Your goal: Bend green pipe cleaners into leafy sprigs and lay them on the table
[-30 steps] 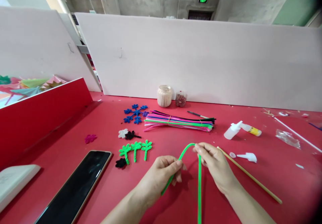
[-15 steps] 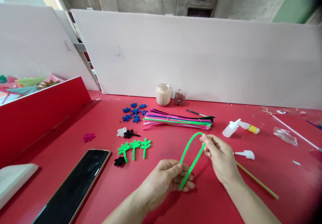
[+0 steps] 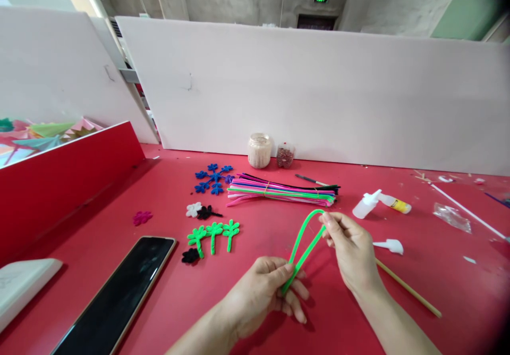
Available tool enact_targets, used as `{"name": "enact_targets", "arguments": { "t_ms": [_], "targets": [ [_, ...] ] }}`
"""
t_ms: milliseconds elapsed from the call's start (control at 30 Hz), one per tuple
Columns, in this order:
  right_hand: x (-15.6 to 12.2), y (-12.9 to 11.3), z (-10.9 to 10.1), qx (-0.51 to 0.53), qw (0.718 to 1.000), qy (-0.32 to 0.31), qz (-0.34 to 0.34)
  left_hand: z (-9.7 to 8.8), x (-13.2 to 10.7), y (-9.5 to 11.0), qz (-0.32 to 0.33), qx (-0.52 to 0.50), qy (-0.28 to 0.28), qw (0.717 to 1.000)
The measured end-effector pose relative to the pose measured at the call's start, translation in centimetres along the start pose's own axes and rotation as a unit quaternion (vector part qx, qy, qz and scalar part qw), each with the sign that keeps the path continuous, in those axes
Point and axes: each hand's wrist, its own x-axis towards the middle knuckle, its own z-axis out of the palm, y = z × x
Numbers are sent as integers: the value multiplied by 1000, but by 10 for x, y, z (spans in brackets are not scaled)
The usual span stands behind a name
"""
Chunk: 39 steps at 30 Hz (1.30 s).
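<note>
A bright green pipe cleaner [image 3: 298,242] is bent into a narrow loop between my two hands. My left hand [image 3: 274,286] pinches its two ends together between thumb and index finger, the other fingers loosely spread below. At the upper bend, my right hand [image 3: 350,248] grips it with thumb and fingertips. To the left lie several green pipe-cleaner flowers with stems [image 3: 214,233], a black flower [image 3: 190,255], a white flower [image 3: 194,209] and a black stemmed one [image 3: 209,212]. Behind the hands rests a banded bundle of coloured pipe cleaners [image 3: 282,190].
A phone [image 3: 119,291] lies at left, near a magenta flower [image 3: 142,218] and a blue flower cluster [image 3: 215,177]. Two jars [image 3: 260,152] stand by the white partition [image 3: 319,89]. Glue bottles [image 3: 366,204], a white nozzle cap [image 3: 392,246] and a wooden stick [image 3: 410,288] are at right.
The pipe cleaner's two legs have come together at the lower end, where my left thumb and index finger now pinch both. My right hand has stayed nearly in place at the bend.
</note>
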Motion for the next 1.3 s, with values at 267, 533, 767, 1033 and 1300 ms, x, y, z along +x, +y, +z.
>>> {"name": "enact_targets", "arguments": {
  "t_ms": [267, 533, 767, 1033, 1300],
  "targets": [
    [2, 5, -4, -3, 1000, -21, -5, 5, -2, 1, 16, 26, 57, 998],
    [-25, 5, 6, 38, 954, -296, 34, 5, -2, 8, 122, -54, 75, 988],
    [-35, 10, 13, -7, 948, -318, -19, 5, 0, 2, 88, -7, 66, 994],
    [-34, 14, 12, 66, 937, -331, 86, 2, 1, -1, 36, 17, 36, 999],
    [-29, 19, 9, 146, 946, -244, 159, 7, -1, 6, 7, -40, 35, 999]
  ]
}}
